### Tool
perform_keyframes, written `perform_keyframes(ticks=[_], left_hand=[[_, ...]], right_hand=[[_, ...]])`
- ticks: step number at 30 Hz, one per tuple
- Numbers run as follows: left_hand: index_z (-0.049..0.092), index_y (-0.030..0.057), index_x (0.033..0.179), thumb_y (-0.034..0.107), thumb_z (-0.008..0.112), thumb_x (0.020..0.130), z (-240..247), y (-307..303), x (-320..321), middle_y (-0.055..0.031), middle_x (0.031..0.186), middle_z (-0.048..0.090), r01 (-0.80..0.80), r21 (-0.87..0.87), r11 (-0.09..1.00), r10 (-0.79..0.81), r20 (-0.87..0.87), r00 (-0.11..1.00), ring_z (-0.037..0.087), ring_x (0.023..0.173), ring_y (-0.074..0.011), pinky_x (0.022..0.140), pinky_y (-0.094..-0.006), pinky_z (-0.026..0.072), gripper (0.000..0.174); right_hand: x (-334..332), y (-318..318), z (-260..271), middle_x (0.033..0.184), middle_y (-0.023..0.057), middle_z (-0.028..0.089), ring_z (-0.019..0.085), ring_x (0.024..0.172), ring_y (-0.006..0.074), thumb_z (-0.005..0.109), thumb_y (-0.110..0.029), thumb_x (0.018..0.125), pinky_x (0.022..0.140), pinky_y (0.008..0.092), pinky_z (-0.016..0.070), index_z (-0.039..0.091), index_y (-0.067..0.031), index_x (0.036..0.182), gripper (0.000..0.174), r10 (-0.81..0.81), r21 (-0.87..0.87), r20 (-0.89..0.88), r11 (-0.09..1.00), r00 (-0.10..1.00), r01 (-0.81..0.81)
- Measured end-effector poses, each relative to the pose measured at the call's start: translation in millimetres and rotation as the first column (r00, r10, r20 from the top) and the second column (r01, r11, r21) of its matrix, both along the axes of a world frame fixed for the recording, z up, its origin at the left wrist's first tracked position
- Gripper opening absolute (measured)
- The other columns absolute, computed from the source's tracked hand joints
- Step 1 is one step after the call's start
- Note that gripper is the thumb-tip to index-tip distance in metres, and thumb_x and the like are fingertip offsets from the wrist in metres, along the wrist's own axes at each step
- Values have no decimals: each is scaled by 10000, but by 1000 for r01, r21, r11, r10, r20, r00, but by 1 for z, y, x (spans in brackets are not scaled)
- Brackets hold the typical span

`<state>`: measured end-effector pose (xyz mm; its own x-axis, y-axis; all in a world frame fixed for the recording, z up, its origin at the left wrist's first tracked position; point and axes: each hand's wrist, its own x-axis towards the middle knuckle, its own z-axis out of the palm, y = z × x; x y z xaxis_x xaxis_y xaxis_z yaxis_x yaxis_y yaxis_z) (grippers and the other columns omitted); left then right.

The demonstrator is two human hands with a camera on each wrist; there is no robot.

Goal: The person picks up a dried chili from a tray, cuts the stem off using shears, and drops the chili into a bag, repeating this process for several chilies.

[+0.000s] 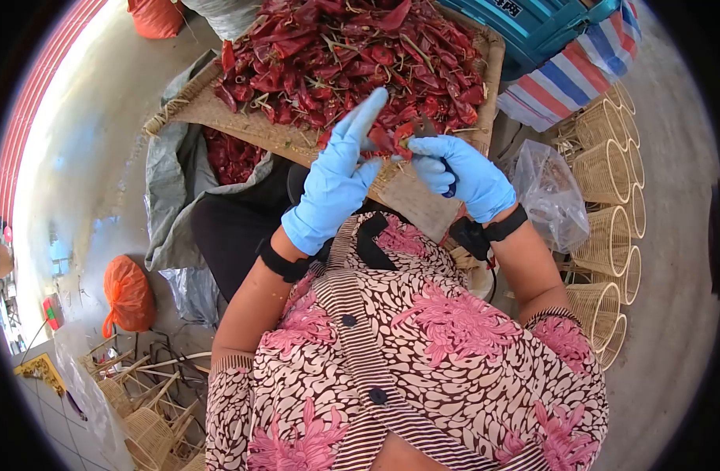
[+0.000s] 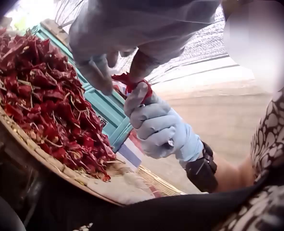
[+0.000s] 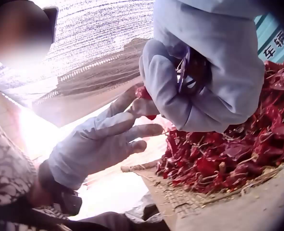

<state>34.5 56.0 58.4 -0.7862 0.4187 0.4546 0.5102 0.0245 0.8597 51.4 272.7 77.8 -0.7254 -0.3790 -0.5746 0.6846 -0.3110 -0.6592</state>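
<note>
A dried red pepper (image 1: 382, 142) is between the two blue-gloved hands, at the near edge of the pepper heap (image 1: 352, 63). The left hand (image 1: 332, 184) pinches it, several fingers stretched out; the left wrist view shows the red pepper (image 2: 144, 90) at the fingertips. The right hand (image 1: 468, 179) has its fingers curled round a tool with a dark blue handle (image 1: 451, 182); a short metal part shows by the pepper. In the right wrist view the dark handle (image 3: 192, 72) lies inside the right hand (image 3: 214, 62), whose fingertips are beside the pepper (image 3: 143, 94).
The heap lies on a woven tray (image 1: 274, 141) over the lap. A grey sack (image 1: 168, 184) with peppers stands left. Right are a clear plastic bag (image 1: 544, 188), woven baskets (image 1: 599, 169) and a striped bag (image 1: 548, 98); a teal crate (image 1: 525, 27) is behind.
</note>
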Motion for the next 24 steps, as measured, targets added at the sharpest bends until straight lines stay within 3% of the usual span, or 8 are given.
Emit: perform_keyframes(ticks=[3,4,7,9,12,18,21,24], left_hand=[[399,80,1432,-135,492,863,-4,-9,-1,-83,1371,501,232,44,972,-236,114,965,529,1177,-181,950,-299,460,616],[483,26,1350,-121,469,893,-11,-8,-2,-93,1355,514,311,178,934,-346,222,912,532,1169,-176,959,-295,467,480],[525,-22,1278,-90,459,923,-16,-5,9,-104,1296,557,171,362,917,-320,407,856,568,1115,-166,945,-286,480,367],[541,-32,1244,-54,476,939,-18,-5,13,-107,1244,590,104,361,927,-274,460,844,601,1038,-149,903,-278,502,312],[558,-30,1211,3,511,953,-18,-9,13,-95,1150,639,35,349,937,-240,566,788,636,906,-124,835,-268,526,264],[589,-13,1143,160,545,975,-15,-19,12,-79,1013,683,-24,445,895,-341,719,606,639,742,-108,724,-240,522,246],[593,-19,1130,231,531,985,-14,-23,12,-65,933,677,5,532,847,-438,691,574,611,690,-108,674,-229,496,296],[592,-25,1133,258,517,991,-12,-25,14,-37,845,645,36,604,796,-527,663,532,570,654,-107,632,-225,464,326]], right_hand=[[2,-7,1,517,-48,414,320,382,53,576,-272,948,363,227,230,554,-113,742,261,82,-58,15,995,997,-81],[3,-10,1,514,-48,407,315,382,53,567,-280,954,363,226,226,572,-100,764,262,63,-48,18,997,998,-62],[8,-18,0,509,-52,383,302,381,50,539,-301,973,363,225,217,619,-63,836,286,40,-17,16,999,999,-40],[9,-20,-3,507,-57,367,296,382,47,518,-309,986,363,225,213,643,-42,891,310,70,7,0,997,998,-70],[10,-14,-6,510,-65,349,282,382,42,492,-316,1000,364,223,206,654,-28,942,335,99,-265,61,961,993,-79],[12,-7,3,506,-80,348,297,386,33,467,-283,1008,382,212,221,635,-35,955,305,-76,-120,-165,991,983,56],[17,-14,17,529,-90,323,278,415,22,537,-261,975,397,213,203,665,-33,1026,267,-134,113,-318,978,939,178],[21,-29,38,581,-104,398,289,461,1,585,-249,949,436,190,205,653,-40,1125,281,26,352,-483,921,875,167]])
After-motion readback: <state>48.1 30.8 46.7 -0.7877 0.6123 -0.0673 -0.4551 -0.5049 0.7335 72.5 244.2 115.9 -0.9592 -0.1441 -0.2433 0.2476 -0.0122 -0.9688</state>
